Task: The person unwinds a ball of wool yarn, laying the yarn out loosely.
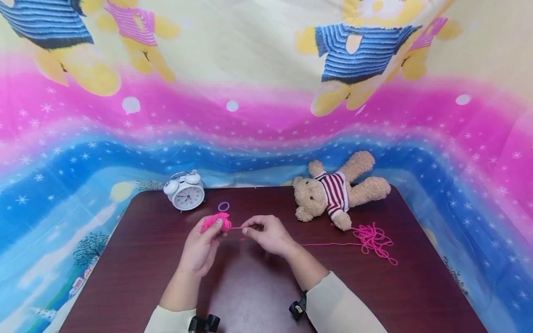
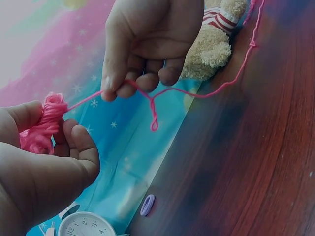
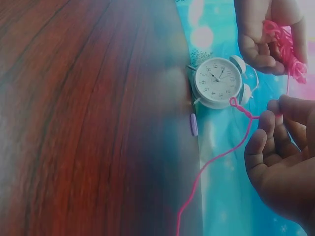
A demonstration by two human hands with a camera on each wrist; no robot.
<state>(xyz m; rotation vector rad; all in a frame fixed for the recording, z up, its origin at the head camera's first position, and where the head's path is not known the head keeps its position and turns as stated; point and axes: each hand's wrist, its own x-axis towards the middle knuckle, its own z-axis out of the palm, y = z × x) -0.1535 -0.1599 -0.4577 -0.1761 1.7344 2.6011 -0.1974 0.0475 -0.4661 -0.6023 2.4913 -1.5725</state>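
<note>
A small bundle of wound pink yarn [image 1: 215, 222] is gripped between the thumb and fingers of the left hand [image 1: 201, 249]. From the bundle a short taut strand runs to the right hand [image 1: 268, 235], whose thumb and index finger pinch it. Past that pinch, in the left wrist view, the yarn [image 2: 214, 93] hangs with a small twisted loop [image 2: 154, 118] and trails off over the table. It leads toward a loose pink tangle [image 1: 372, 239] at the right. Both hands are held above the table, close together.
On the brown table [image 1: 137, 259], a white alarm clock [image 1: 187, 196] stands at the back left, with a purple ring [image 1: 223, 206] beside it. A teddy bear [image 1: 335, 192] in a striped shirt lies at the back right. A printed cloth [image 1: 258, 157] hangs behind.
</note>
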